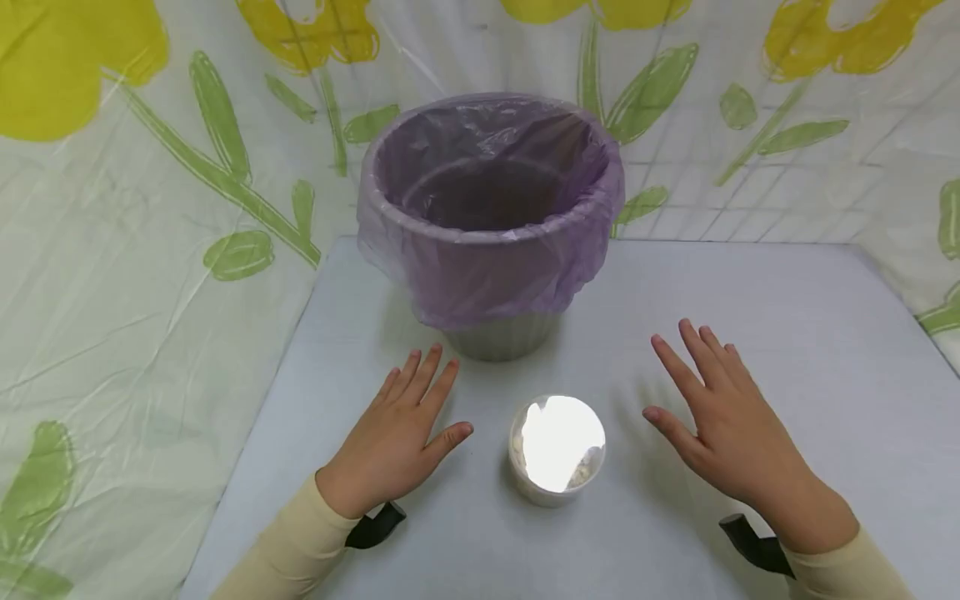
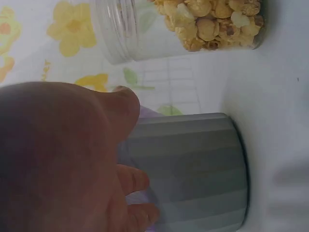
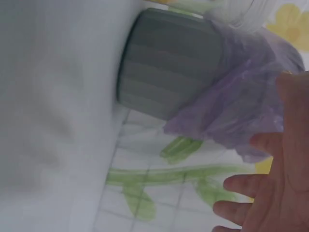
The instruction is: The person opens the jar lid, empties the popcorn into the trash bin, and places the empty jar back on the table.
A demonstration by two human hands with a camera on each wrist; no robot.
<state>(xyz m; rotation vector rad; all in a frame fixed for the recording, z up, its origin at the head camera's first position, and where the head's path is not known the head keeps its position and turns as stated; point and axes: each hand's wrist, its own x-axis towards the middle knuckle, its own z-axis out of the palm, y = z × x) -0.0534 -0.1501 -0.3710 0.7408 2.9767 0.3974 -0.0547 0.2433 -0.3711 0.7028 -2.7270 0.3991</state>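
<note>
Between the two hands stands a clear plastic jar point(image 1: 551, 496), its top glaring white in the head view. Caramel-coloured popcorn point(image 2: 212, 24) fills its lower part in the left wrist view. My left hand point(image 1: 401, 433) is held out on the jar's left, fingers straight and spread, holding nothing. On the right, my right hand point(image 1: 727, 433) is likewise spread, apart from the jar. Behind the jar stands a grey bin point(image 1: 498, 337), upright, lined with a thin purple bag point(image 1: 495, 283) folded over its rim. In the right wrist view the bag point(image 3: 227, 106) hangs down the bin's side.
The bin and jar stand on a pale white table point(image 1: 750, 333). Behind and beside it hangs a plastic sheet point(image 1: 172, 317) printed with yellow flowers and green leaves. A black strap piece point(image 1: 375, 527) shows at the left wrist, another black piece point(image 1: 753, 546) at the right.
</note>
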